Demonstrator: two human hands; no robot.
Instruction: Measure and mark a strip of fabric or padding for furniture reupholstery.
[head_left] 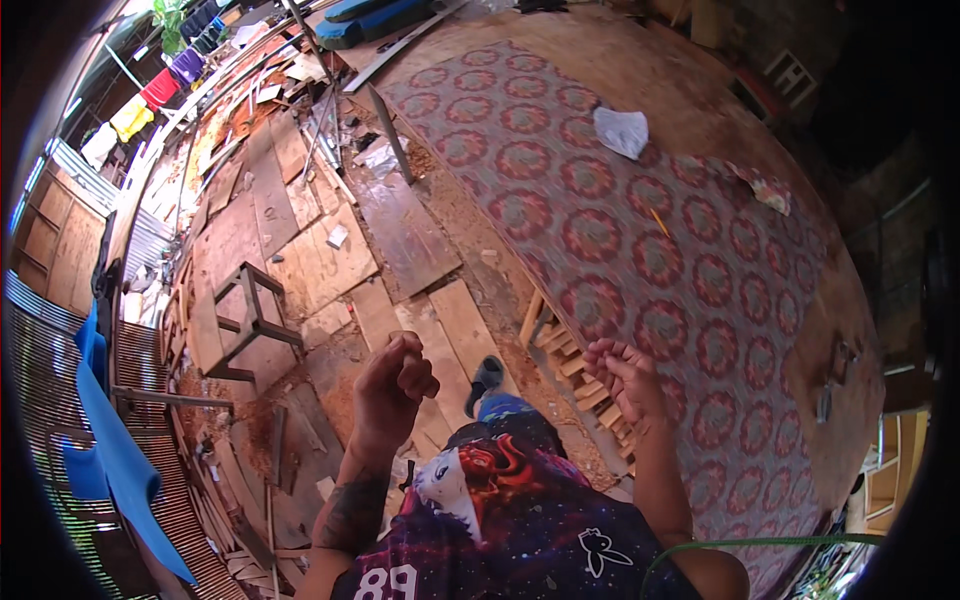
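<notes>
- Workspace: a plank-strewn floor [315,255] is filling the left side of the view, well below the hands.
- Tabletop [640,62], broad, bare wood: it is running along the person's right, its far end and right margin showing uncovered.
- Patterned cloth [655,275], grey with red rings: it is lying flat over the tabletop, its long axis slanting from the far left toward the near right. Its left edge is passing just beside the right hand, so the cloth is lying ahead and to the right of both grips.
- Wooden stool [258,320], square-framed: it is standing on the floor, left of the left hand.
- White piece [621,132], crumpled: it is resting toward the cloth's far end.
- Left hand [394,388]: it is hanging over the floor, farther from the cloth; its grip is lying folded, nothing showing, though a small hidden item cannot be ruled out.
- Right hand [627,388]: the nearer one, it is hovering by the cloth's edge, contact unclear; its grip is resting half unfolded, nothing visible inside.
- Yellow stick [661,222], thin: it is lying on the cloth, beyond the right hand.
</notes>
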